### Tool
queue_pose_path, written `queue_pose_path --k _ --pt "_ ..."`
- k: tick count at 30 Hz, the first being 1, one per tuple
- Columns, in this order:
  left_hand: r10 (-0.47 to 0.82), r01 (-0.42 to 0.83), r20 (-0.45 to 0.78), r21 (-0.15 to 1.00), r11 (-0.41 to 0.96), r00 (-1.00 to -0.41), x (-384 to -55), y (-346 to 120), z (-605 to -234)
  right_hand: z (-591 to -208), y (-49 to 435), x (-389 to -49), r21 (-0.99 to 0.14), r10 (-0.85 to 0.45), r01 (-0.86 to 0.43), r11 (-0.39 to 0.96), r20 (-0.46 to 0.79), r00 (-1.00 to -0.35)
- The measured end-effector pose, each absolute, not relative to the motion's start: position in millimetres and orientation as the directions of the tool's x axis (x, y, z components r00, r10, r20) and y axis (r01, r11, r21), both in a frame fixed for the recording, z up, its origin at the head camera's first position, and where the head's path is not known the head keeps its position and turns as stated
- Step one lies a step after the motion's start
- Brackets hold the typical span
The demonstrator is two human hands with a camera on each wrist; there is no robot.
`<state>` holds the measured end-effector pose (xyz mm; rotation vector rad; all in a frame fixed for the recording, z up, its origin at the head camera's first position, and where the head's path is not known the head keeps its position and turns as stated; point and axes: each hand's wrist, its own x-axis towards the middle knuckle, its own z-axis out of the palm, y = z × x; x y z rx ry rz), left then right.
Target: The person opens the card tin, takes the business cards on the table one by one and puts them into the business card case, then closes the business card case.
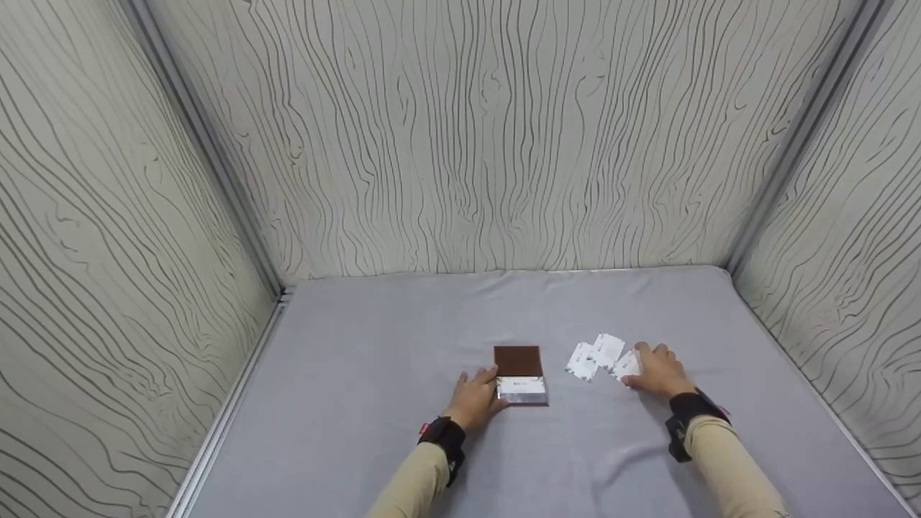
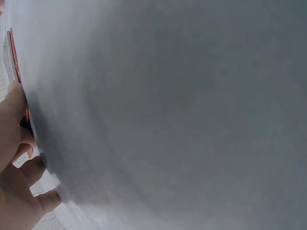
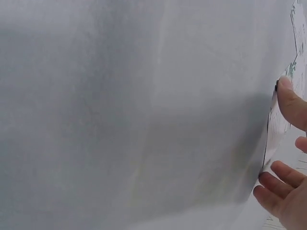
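Note:
In the head view, a flat brown card holder (image 1: 516, 361) lies on the cloth with a white printed card (image 1: 521, 385) across its front part. My left hand (image 1: 475, 398) grips the holder's left side, thumb at the near corner and fingers along the edge. In the left wrist view only a thin orange-brown edge (image 2: 14, 55) shows beside the thumb. To the right, my right hand (image 1: 658, 370) holds a white printed card (image 1: 627, 365) by its edges between thumb and fingers. The right wrist view shows this card (image 3: 274, 127) nearly edge-on, close over the cloth.
Two more white cards, a left one (image 1: 581, 362) and a right one (image 1: 609, 348), lie overlapping between the holder and my right hand. A grey cloth (image 1: 374, 338) covers the table. Wood-grain patterned panels (image 1: 460, 144) with grey corner posts stand behind and on both sides.

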<state>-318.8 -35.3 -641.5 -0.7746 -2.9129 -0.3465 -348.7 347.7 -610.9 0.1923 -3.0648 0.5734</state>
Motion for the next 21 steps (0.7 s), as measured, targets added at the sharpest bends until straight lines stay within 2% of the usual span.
queue_pose_path --k 9,21 --pt "0.464 0.479 0.120 0.218 0.850 -0.878 -316 -33 -636 -609 358 -345 -0.369 -0.100 -0.108 0.923 0.039 -0.994" --pt "0.468 0.488 0.139 0.233 0.841 -0.873 -321 -34 -643 -607 370 -345 -0.408 -0.105 -0.145 0.901 0.118 -0.987"
